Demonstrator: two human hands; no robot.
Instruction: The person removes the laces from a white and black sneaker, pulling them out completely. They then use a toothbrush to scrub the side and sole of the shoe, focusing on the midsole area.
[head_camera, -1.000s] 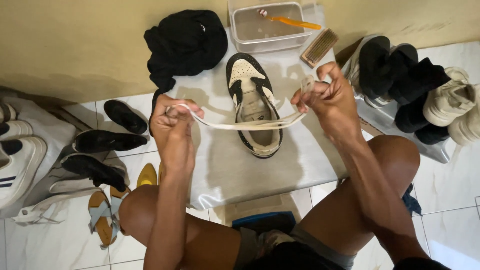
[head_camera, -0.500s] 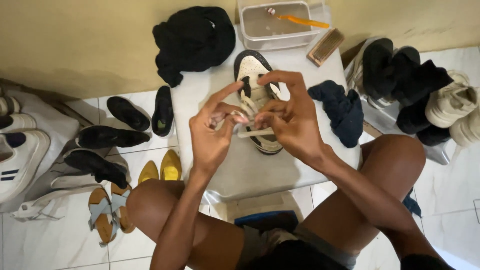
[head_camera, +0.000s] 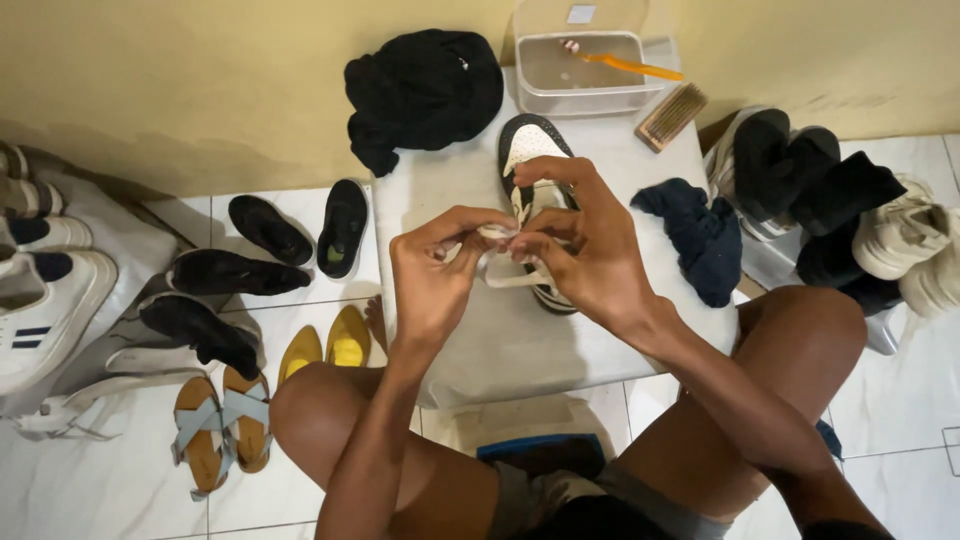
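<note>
A black and white sneaker (head_camera: 527, 140) lies on a low white table (head_camera: 520, 350), toe pointing to the wall. My left hand (head_camera: 435, 270) and my right hand (head_camera: 580, 245) meet just above the shoe's middle, both pinching a cream shoelace (head_camera: 497, 268) that is folded into a small bundle between the fingertips. The hands hide most of the shoe's heel half.
A black cloth (head_camera: 425, 90), a clear plastic tub (head_camera: 580, 70) with an orange toothbrush (head_camera: 625, 65), a wooden brush (head_camera: 672, 116) and a dark blue cloth (head_camera: 700, 235) sit on the table. Shoes, insoles (head_camera: 345, 225) and sandals (head_camera: 215, 430) crowd the floor left; sneakers (head_camera: 900, 235) right.
One second ago my hands were wide apart, stretching the lace taut. They have come together over the sneaker, and the lace is now gathered between them.
</note>
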